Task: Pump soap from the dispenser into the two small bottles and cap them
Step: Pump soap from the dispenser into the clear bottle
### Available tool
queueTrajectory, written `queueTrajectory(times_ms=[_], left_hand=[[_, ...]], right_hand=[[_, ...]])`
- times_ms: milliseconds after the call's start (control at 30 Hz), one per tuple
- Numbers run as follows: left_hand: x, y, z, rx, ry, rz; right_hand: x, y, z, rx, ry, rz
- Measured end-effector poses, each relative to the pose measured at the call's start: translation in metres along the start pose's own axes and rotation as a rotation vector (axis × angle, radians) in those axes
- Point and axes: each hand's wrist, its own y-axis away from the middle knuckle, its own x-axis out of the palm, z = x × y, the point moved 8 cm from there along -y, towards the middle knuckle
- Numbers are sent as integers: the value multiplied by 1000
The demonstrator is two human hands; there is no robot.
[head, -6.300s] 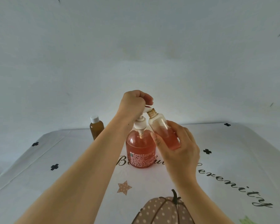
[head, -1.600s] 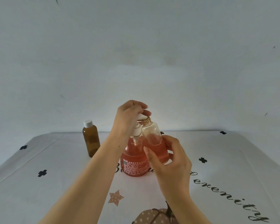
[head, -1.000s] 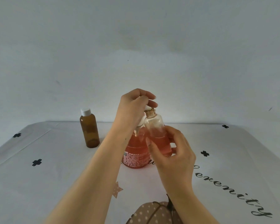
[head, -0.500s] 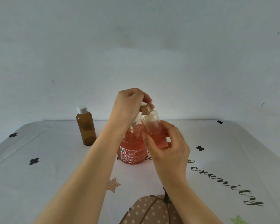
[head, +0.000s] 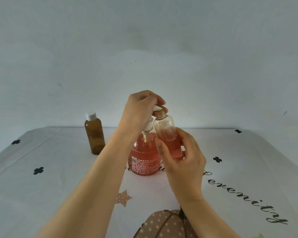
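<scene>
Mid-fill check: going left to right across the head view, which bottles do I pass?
amber bottle → dispenser → clear bottle

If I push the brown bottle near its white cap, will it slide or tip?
The brown bottle is tall and narrow on a small base, so it would probably tip rather than slide. Its round body may then roll on the tablecloth. It looks like plastic, so likely light and not fragile.
</scene>
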Motion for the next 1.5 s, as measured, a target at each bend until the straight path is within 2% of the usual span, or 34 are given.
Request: queueTrajectory(times_ms=[400,767,1033,1300,1500], left_hand=[[2,-1,-4,78,-10,-6],[9,-1,1,138,-182,37],[3,-1,-3,98,-42,36],[0,0,-8,117,-55,-18],[0,-1,-7,113,-68,5]], right_hand=[[-1,0,2,-33,23,-1],[-2,2,-5,33,30,52],[2,1,-3,29,12,20],[-1,-2,4,-38,28,-34],[-3,-2,6,-68,33,-36]])
